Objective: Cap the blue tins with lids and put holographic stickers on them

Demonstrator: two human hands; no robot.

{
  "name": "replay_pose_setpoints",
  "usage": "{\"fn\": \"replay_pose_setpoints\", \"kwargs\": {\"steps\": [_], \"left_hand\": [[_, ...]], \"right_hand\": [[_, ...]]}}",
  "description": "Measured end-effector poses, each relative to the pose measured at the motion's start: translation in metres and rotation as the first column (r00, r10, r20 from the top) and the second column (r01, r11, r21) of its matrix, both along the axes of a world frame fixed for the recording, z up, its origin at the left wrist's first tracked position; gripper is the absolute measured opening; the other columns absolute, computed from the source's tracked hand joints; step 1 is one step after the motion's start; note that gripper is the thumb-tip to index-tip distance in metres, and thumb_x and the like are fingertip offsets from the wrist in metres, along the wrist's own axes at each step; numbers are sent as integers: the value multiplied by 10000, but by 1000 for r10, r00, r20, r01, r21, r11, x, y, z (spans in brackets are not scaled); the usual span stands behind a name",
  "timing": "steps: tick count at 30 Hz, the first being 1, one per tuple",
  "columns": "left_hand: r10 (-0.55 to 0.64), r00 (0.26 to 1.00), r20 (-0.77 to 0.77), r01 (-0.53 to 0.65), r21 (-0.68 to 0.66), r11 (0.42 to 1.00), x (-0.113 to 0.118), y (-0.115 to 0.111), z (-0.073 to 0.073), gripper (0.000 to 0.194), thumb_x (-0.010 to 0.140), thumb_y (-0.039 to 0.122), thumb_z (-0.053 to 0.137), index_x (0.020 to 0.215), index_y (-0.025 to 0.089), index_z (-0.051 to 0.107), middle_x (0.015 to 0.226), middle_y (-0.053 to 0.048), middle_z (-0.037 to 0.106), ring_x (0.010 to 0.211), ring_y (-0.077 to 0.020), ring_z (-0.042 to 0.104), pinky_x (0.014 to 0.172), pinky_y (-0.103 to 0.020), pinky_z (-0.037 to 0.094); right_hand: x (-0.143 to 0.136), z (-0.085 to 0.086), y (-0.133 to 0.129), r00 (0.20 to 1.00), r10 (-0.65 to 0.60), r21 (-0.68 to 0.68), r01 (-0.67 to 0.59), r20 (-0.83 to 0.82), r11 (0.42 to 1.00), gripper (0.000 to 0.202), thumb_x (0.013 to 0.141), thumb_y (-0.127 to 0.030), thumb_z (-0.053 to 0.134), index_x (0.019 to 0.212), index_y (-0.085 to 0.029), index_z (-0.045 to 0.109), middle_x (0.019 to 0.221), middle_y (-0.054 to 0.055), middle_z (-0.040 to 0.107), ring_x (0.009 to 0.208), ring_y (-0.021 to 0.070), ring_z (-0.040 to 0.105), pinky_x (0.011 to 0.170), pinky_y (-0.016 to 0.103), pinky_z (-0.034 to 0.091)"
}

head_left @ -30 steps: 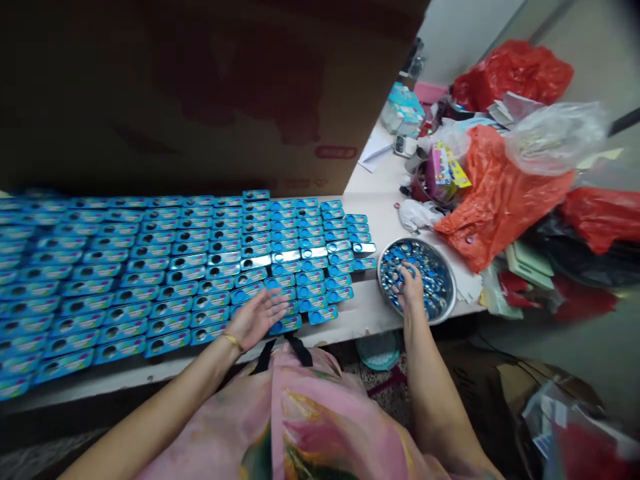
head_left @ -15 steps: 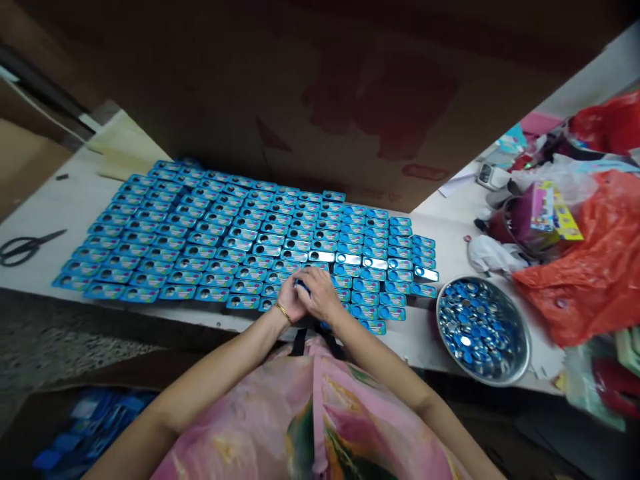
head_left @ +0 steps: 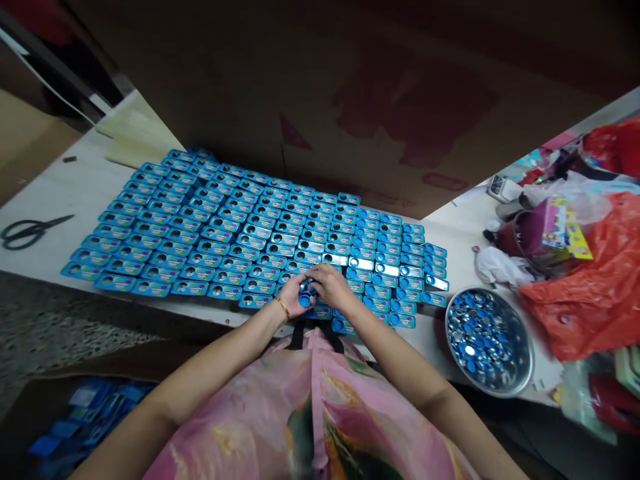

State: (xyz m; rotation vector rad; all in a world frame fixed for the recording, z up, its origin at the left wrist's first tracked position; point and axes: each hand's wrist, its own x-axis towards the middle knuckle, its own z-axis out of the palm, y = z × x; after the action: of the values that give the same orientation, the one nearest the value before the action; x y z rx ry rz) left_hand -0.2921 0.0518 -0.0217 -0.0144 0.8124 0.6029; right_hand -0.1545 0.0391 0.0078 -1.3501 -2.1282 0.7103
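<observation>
Close together over the front edge of the rows, my two hands meet around several small round blue-and-silver caps (head_left: 305, 300). My left hand (head_left: 291, 297), with a gold bangle at the wrist, is cupped and holds the caps. The fingers of my right hand (head_left: 331, 287) are bent over them from the right; whether they pinch one is too small to make out. Beneath and around both hands lie many flat blue printed tins (head_left: 190, 233) in tight rows. Tins on the left show a dark round hole, while those on the right have a blue disc there.
A metal bowl (head_left: 525, 363) of similar caps stands at the right. Scissors (head_left: 35, 232) lie at the left. A large cardboard box (head_left: 320, 87) walls the back. Red plastic bags (head_left: 575, 300) and clutter fill the far right. A carton of blue pieces (head_left: 90, 420) sits below left.
My hands have opened slightly, so the caps in my left palm now show more. The whole view has shifted a little; the tins, bowl and scissors keep their places on the table.
</observation>
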Motion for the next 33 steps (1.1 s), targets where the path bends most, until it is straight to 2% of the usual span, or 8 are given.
{"fn": "replay_pose_setpoints", "kwargs": {"steps": [4,7,10,16,21,25,29,33], "left_hand": [[-88,995,38,88,15,996,-3,3,-1,137,784,278,487,791,153,543,613,-39,573,528,-154,577,353,-197,366],[-115,990,77,113,41,993,-10,9,-1,194,765,270,508,894,137,565,704,-79,604,629,-181,603,367,-196,379],[-84,992,90,78,68,995,-20,16,-1,249,742,207,523,961,100,572,768,-108,616,681,-178,605,378,-187,390],[-15,997,78,8,90,996,-35,24,2,213,709,110,534,914,90,586,798,-106,612,701,-148,600,413,-159,406],[35,998,60,-42,123,991,-39,28,2,206,691,52,557,887,111,583,820,-90,612,682,-124,598,401,-137,385],[75,996,-55,-67,134,989,-38,30,-2,180,696,108,612,870,124,568,788,-75,614,606,-105,586,354,-128,340],[59,982,-179,-13,248,969,-29,32,-10,209,680,89,605,880,133,564,767,-70,616,582,-127,598,341,-143,327],[63,944,-325,40,304,952,-21,32,-16,217,662,86,597,873,133,576,703,-43,598,546,-116,582,340,-154,324]], "right_hand": [[1,-8,17,996,-84,-106,83,-7,991,202,783,-158,503,894,-228,657,888,17,615,856,137,554,775,246,419],[19,-14,34,958,-283,-195,271,-36,943,169,793,-210,491,875,-197,639,864,10,626,806,127,571,735,233,431],[33,-19,55,896,-414,-218,441,157,871,166,774,-239,513,897,-185,610,842,20,636,789,145,578,705,243,429],[16,-22,100,739,-223,-203,439,636,875,359,707,-150,566,1065,-148,545,962,129,627,890,228,586,717,294,429],[14,-17,120,674,-130,-289,471,727,833,530,605,-255,708,1094,-150,534,1025,154,602,957,269,563,729,308,439],[15,-12,99,775,-208,-226,411,596,883,393,693,-301,650,1058,-187,562,923,101,633,893,231,580,727,303,430],[1,-16,67,985,-115,-197,139,130,971,299,793,-392,530,1042,-237,591,915,31,624,857,148,573,753,251,419],[-10,-23,58,991,-120,-290,96,-65,952,314,793,-395,524,1008,-189,624,905,40,619,808,135,575,725,238,426]]}}
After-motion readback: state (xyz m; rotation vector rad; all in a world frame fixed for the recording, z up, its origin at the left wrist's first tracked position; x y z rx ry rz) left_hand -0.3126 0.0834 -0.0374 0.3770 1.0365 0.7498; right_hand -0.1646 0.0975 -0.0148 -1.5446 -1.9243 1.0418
